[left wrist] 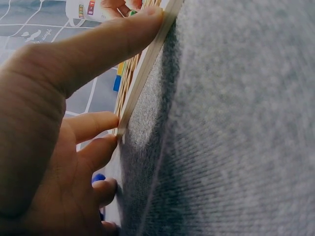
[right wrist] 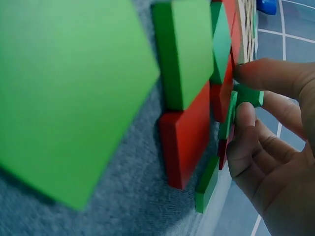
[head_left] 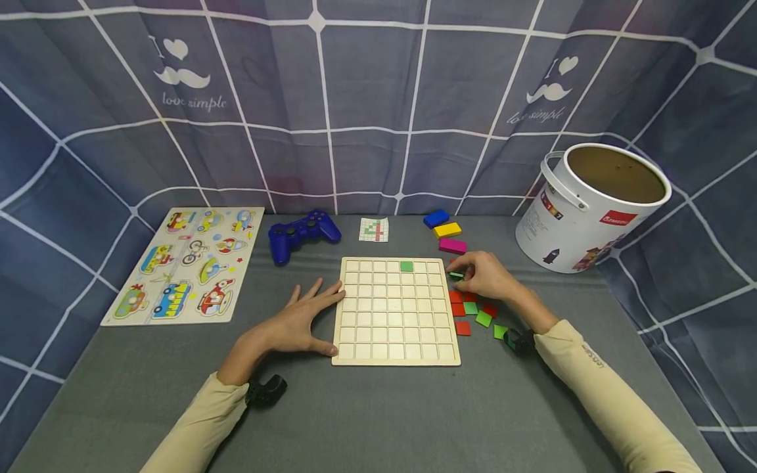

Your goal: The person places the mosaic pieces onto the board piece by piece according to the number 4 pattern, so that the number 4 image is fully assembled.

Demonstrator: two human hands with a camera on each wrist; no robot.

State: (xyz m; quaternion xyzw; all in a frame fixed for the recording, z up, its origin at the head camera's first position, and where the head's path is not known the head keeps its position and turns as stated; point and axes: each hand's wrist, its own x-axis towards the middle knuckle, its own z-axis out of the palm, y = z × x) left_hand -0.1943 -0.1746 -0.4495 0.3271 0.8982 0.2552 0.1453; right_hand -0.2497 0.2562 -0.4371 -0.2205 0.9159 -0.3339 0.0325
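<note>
A pale wooden grid board lies flat on the table, with one green tile in its top row. Spread along its left edge, my left hand touches the rim with fingertips and thumb. In the left wrist view the thumb rests against the board's edge. Just right of the board, my right hand pinches a green square tile between thumb and fingers. Below that hand, loose red tiles and green tiles are scattered, some overlapping.
Blue, yellow and magenta blocks sit behind the board's right corner. A small patterned card and a blue game controller lie behind the board. A picture puzzle board is at left, a white bucket at back right.
</note>
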